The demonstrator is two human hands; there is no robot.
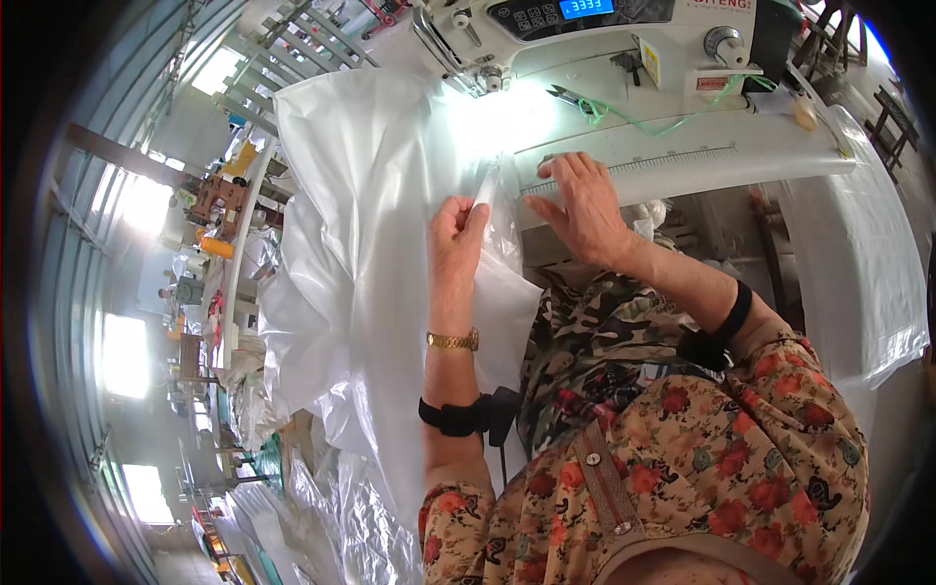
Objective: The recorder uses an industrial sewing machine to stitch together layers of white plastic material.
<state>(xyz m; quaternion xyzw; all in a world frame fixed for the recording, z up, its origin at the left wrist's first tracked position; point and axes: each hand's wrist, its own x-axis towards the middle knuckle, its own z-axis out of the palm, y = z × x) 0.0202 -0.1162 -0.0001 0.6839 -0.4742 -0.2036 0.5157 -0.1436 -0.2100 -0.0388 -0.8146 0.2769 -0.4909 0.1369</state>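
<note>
Head view: left hand (456, 234) pinches white plastic sheet (361, 224); right hand (577, 207) rests flat, open, beside yellow label (650, 61).

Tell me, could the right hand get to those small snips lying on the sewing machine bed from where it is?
Probably yes. The right hand rests flat on the table edge, holding nothing, and the snips lie just beyond it on the machine bed, with only bare surface between.

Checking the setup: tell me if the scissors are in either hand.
No, the scissors lie on the sewing machine bed, clear of both hands.
</note>
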